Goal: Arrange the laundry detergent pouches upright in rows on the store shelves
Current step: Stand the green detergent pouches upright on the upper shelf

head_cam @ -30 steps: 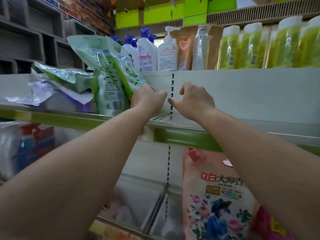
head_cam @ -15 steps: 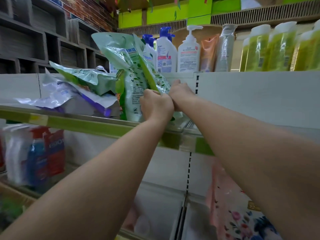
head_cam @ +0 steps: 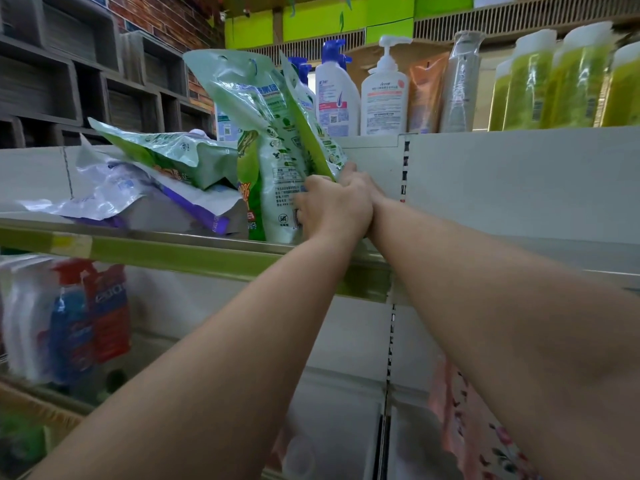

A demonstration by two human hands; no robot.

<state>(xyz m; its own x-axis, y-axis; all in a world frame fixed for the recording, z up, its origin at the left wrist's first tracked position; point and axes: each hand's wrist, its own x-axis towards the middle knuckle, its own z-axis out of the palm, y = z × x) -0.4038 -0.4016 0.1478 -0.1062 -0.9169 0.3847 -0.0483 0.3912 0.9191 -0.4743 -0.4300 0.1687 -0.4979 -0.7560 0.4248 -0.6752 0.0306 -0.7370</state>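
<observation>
Single view only, the head camera, so I have no second view to compare for overlap. It sits at my head height, roughly level with the green-edged shelf (head_cam: 180, 254), and faces forward and slightly up into the shelving. Wide-angle lens: straight shelf edges bow toward the frame borders. Both forearms enter from the bottom corners and converge near centre, where the left hand (head_cam: 332, 206) and the right hand (head_cam: 360, 183) meet against the green pouches (head_cam: 277, 140). Close range, at arm's reach. The upper part of the frame takes in the pump bottles (head_cam: 382, 91) on the top shelf; the lower part takes in the blurred shelves below.
</observation>
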